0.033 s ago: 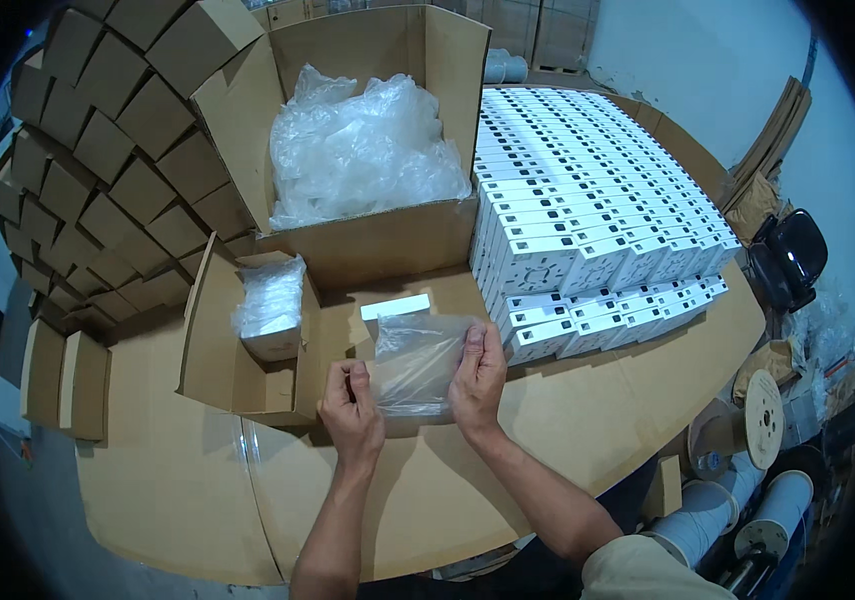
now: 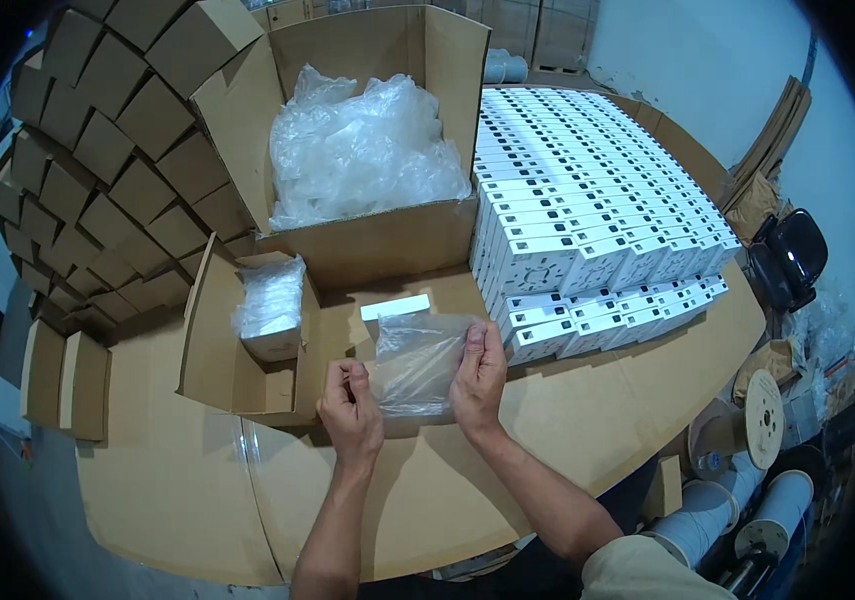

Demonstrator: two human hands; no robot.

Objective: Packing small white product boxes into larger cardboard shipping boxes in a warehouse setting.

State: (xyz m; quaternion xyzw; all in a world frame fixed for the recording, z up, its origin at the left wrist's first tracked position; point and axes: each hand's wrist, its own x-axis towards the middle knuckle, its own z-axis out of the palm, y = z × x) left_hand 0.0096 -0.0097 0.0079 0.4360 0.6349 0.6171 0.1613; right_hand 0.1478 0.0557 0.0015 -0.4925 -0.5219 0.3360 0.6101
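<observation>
A clear plastic bag point(image 2: 416, 365) is stretched flat between my hands, above the table. My right hand point(image 2: 480, 378) is closed on its right edge, thumb on the front face. With fingers curled into a pinch, my left hand point(image 2: 352, 408) is at the bag's left edge; what lies between its fingertips is hard to make out. Just behind the bag, partly hidden by it, lies a small white box point(image 2: 395, 306). To the left stands an open cardboard carton point(image 2: 210, 345) with plastic-wrapped boxes point(image 2: 273, 305) inside at its far end.
Behind my hands, a large open carton point(image 2: 378, 235) holds a heap of clear plastic bags point(image 2: 363, 150). Rows of white boxes point(image 2: 598, 200) are stacked at right. Brown cartons point(image 2: 118, 150) pile up at far left. Cable spools point(image 2: 763, 420) stand beyond the table's right edge.
</observation>
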